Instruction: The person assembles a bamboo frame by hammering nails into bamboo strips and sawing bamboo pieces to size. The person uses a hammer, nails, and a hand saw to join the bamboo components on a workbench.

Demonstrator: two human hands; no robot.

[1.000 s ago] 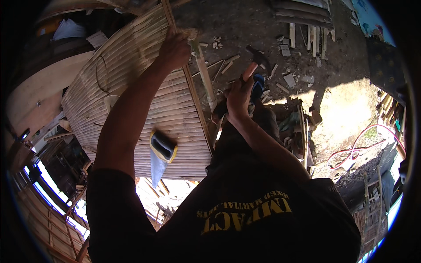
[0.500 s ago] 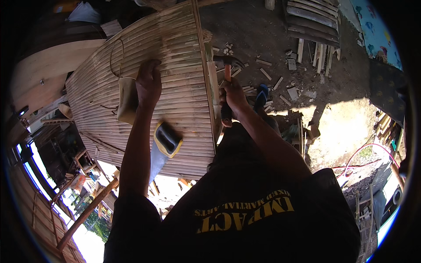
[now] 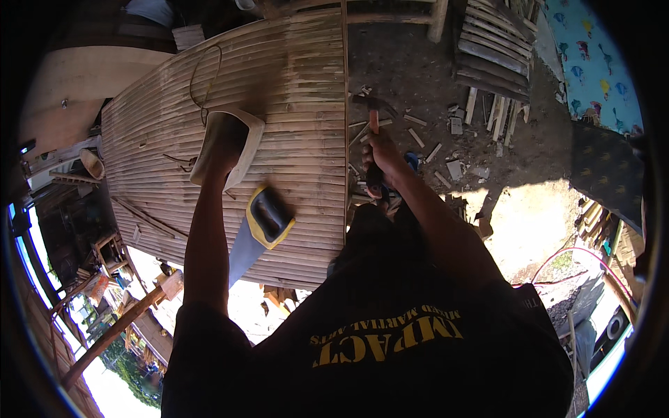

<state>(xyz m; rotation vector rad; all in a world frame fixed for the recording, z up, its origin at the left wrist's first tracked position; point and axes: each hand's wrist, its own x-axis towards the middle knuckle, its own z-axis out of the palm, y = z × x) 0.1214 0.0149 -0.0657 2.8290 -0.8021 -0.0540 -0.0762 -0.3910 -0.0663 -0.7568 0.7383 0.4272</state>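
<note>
My left hand (image 3: 224,148) reaches into an open-topped, pale plastic container (image 3: 249,152) on the bamboo-slat table (image 3: 300,150); its fingers are hidden in the shadow inside. A hand saw with a yellow and black handle (image 3: 277,227) lies near my left forearm, its blade (image 3: 244,252) passing toward the table's near edge. My right hand (image 3: 385,157) is wrapped round the handle of a claw hammer (image 3: 374,120), held just beyond the table's right edge with its dark metal head pointing away from me.
A thin wire loop (image 3: 193,85) lies beyond the container. Loose wood offcuts (image 3: 416,120) litter the dirt floor right of the table. A slatted wooden piece (image 3: 493,47) stands at the far right, and a red hose (image 3: 592,252) curves across the sunlit ground.
My left hand has gone from beside the container to inside it, and the container has turned and shifted right. My right hand still grips the hammer.
</note>
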